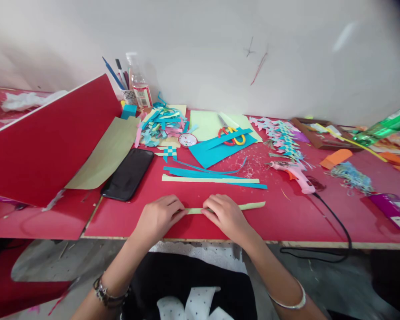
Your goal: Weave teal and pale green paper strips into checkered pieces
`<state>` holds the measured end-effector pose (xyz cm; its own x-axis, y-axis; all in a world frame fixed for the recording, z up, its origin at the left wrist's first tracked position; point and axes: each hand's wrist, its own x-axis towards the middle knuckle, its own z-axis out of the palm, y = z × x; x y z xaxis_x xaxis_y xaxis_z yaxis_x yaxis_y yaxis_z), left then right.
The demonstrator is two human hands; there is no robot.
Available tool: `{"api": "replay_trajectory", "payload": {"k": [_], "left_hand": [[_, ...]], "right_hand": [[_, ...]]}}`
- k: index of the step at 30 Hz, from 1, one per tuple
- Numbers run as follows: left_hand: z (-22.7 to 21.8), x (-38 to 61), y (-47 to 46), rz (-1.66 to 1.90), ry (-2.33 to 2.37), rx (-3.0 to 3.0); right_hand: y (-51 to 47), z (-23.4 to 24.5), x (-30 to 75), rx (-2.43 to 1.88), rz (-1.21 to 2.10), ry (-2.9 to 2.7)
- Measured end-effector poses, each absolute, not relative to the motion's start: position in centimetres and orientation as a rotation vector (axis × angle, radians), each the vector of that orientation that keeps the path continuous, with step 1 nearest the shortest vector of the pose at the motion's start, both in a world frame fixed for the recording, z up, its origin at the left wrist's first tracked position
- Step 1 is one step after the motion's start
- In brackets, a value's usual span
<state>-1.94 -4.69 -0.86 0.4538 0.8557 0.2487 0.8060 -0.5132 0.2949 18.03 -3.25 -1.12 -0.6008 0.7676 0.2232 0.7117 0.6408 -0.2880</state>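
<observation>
Fingers of the left hand (162, 216) and right hand (226, 216) clamp a pale-green strip (194, 211) — lying roughly along the bench's (286, 218) front edge, jutting rightward.

L arm (128, 258): dark, part-metallic bracelets (103, 293). R arm (270, 262): slim silver-col. bangle (300, 301). Clothing: blk garment (186, 269) w/ wht, dark-dotted, petal-like shapes (202, 303); dotted wht trim (200, 249).

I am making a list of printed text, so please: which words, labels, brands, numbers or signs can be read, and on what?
No text is readable.
Clear bottle: label print too small.
Green bottle: label too blurred.
Purple package: markings too blurred.
Wall: drawn lines, no readable word.
</observation>
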Motion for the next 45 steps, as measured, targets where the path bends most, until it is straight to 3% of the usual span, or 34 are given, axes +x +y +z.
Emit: {"api": "replay_trajectory", "payload": {"k": [14, 45], "left_hand": [[-0.9, -2.5, -4.4, 0.487, 1.427, 2.561], [-0.6, -5.3, -5.0, 0.542, 1.502, 2.24]], "right_hand": [[-4.2, -0.7, 16.2, -1.249, 0.096, -2.558], [-3.9, -0.7, 14.1, -1.337, 0.208, -2.519]]}}
